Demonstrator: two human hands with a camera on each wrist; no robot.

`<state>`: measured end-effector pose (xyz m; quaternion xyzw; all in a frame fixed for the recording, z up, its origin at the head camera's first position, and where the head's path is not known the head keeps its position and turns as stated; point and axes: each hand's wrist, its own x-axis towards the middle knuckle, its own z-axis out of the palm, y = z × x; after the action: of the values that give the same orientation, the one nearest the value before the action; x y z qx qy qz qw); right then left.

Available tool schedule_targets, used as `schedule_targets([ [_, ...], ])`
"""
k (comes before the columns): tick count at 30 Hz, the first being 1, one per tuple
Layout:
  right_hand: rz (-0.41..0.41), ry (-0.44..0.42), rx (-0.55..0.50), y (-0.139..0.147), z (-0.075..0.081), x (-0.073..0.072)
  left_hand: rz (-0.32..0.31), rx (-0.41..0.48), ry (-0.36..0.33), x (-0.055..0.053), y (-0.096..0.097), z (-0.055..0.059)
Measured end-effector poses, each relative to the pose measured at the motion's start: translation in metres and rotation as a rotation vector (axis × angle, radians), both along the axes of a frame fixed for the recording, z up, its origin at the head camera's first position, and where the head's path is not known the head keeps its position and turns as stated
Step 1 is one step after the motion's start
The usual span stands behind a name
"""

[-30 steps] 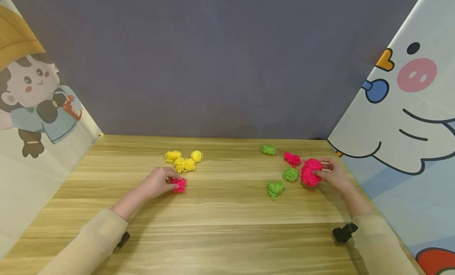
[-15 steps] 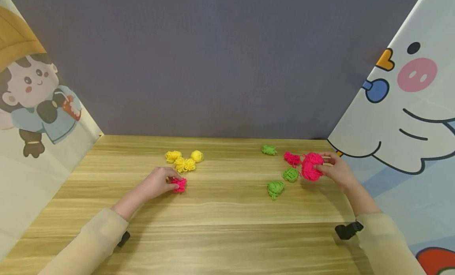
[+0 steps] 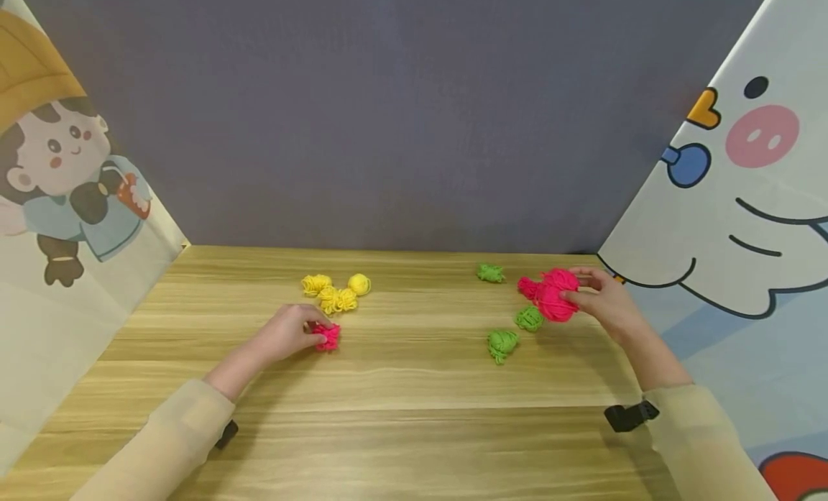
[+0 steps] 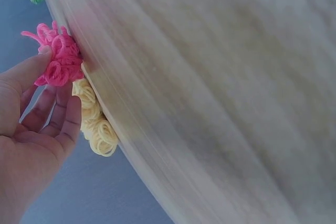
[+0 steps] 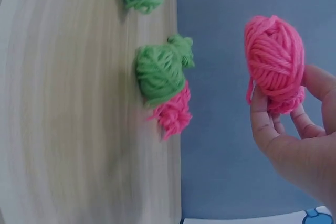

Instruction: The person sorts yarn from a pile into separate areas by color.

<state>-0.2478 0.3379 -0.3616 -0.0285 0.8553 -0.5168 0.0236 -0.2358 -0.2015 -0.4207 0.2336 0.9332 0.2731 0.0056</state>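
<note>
My left hand pinches a small looped bundle of pink yarn close to the table, thumb on its near side in the left wrist view. My right hand grips a larger pink yarn ball between thumb and fingers, raised over the table. A second pink lump shows under that ball, partly behind the fingers. In the head view the held yarn overlaps a small pink yarn bundle lying on the table. Just below it is a round green yarn ball.
Several yellow yarn balls sit together behind my left hand. Other green yarn balls lie near the right, one nearer and one at the back. A grey panel borders the wooden table behind, with printed panels at both sides.
My right hand has lifted the pink yarn ball and carried it back and to the left, over the pink bundle. My left hand stays in place with its pink bundle.
</note>
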Motion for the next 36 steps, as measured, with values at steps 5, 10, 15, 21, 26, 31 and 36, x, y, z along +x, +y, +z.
schedule_targets([
  [5, 0.014, 0.019, -0.035, -0.011, 0.005, 0.001, -0.001, 0.004, -0.003, 0.0, 0.0, 0.0],
  [10, 0.014, 0.041, -0.06, -0.02, 0.009, 0.005, -0.006, 0.013, -0.015, 0.0, 0.0, 0.0],
  [15, 0.024, 0.08, -0.101, -0.03, 0.01, 0.006, -0.009, 0.017, -0.018, -0.001, 0.0, -0.001],
  [21, 0.055, 0.079, -0.16, -0.045, 0.015, 0.01, -0.007, 0.022, -0.018, -0.002, -0.001, -0.002],
  [26, 0.066, 0.075, -0.197, -0.057, 0.02, 0.015, -0.001, 0.015, -0.022, -0.001, -0.001, -0.002],
  [31, 0.081, 0.072, -0.224, -0.069, 0.025, 0.02, 0.006, 0.006, -0.021, -0.001, 0.0, -0.001],
  [36, 0.103, 0.075, -0.259, -0.082, 0.03, 0.024, 0.008, 0.004, -0.022, 0.0, 0.001, 0.001],
])
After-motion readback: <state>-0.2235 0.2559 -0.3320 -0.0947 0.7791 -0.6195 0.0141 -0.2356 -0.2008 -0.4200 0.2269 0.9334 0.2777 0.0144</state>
